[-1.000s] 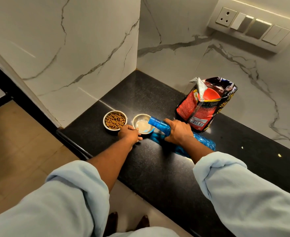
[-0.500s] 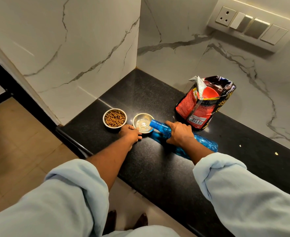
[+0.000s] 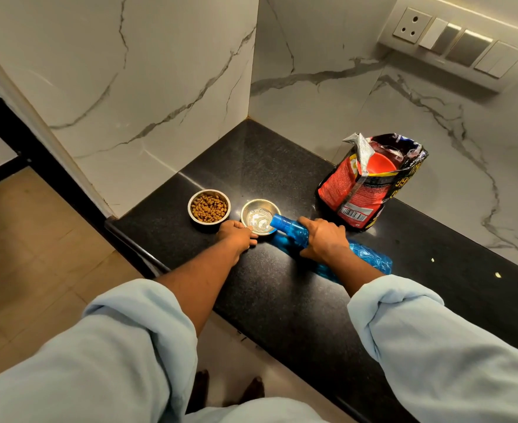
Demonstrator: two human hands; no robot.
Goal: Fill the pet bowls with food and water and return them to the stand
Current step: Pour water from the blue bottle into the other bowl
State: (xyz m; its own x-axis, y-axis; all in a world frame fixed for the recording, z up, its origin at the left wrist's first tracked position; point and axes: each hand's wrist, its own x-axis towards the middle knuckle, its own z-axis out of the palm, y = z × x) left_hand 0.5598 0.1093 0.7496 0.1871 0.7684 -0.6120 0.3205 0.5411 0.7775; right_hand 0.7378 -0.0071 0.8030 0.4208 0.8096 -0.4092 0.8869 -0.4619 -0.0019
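Near the left end of the counter (image 3: 282,300), the right hand (image 3: 324,238) grips a blue bottle (image 3: 291,228) tipped almost flat, its mouth over the rim of the water bowl (image 3: 253,212). The left hand (image 3: 236,236) holds that bowl's near rim with curled fingers. The kibble bowl (image 3: 209,206) sits just beside it on the left, and the food bag (image 3: 370,184) stands upright by the back edge.

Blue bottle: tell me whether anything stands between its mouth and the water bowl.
Nothing visible. The right hand tilts the blue bottle, mouth over the water bowl; the left hand holds the bowl's near rim.
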